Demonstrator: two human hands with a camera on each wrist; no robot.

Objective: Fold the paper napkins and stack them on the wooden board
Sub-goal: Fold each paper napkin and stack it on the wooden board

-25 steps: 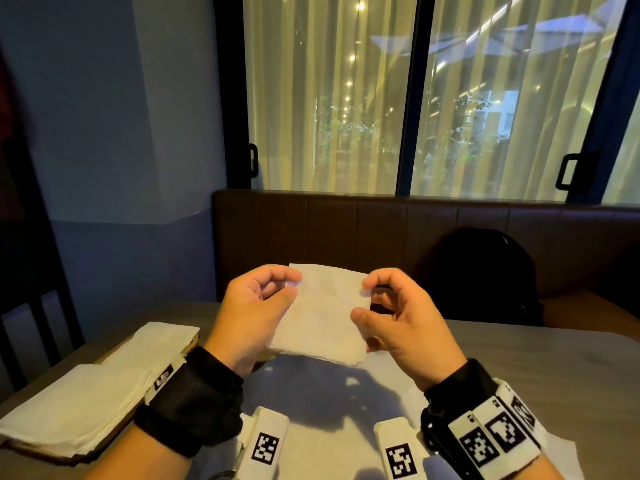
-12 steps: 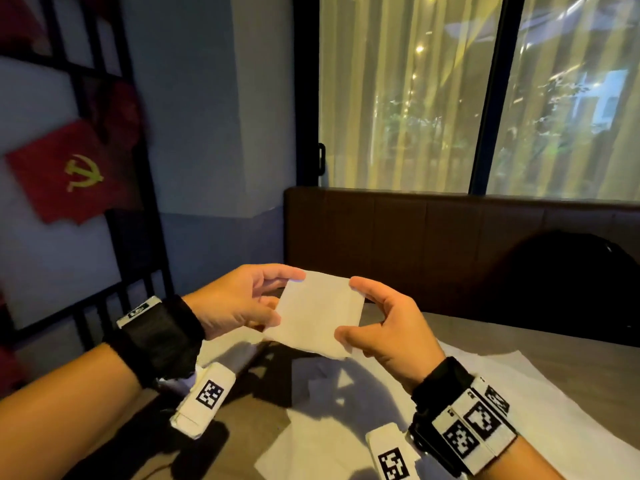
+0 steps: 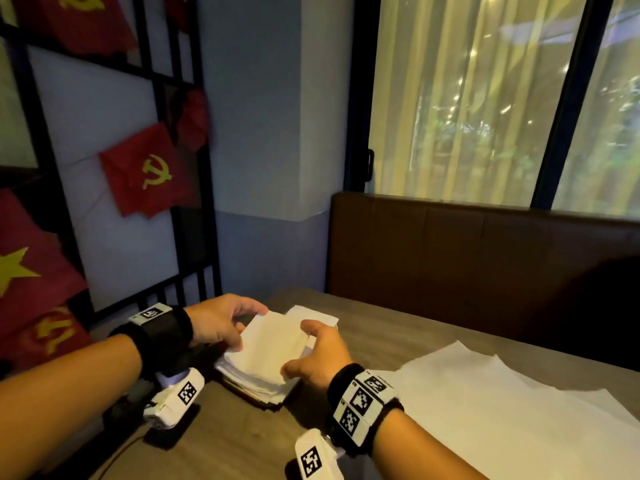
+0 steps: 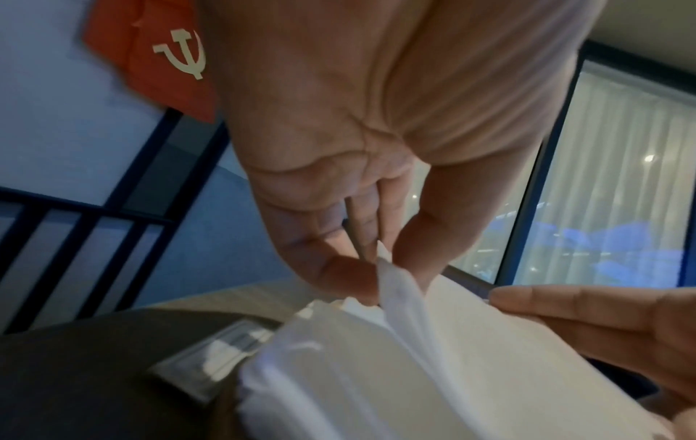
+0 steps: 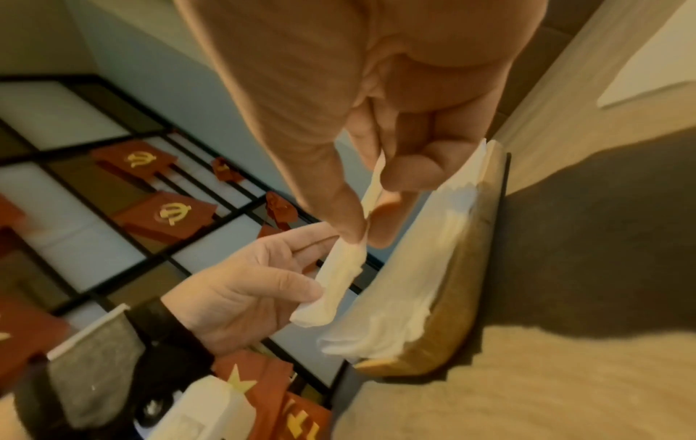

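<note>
Hands, left point(image 3: 221, 323) and right point(image 3: 320, 355), pinch opposite edges of a folded white paper napkin point(image 3: 273, 344) just above the white napkin stack point(image 3: 256, 377). Uneven letting go could land it crooked, maybe nudging that stack off the wooden board point(image 5: 452, 336).

Red flags point(image 3: 149, 171) hung on black-barred partition point(image 3: 166, 140) left of grip; brown bench back point(image 3: 485, 261) beyond; curtained window point(image 3: 464, 98) above.

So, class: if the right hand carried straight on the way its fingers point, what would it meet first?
Most likely the left hand, across the folded napkin both pinch. The right hand points leftward above the napkin stack; depth is hard to judge.
</note>
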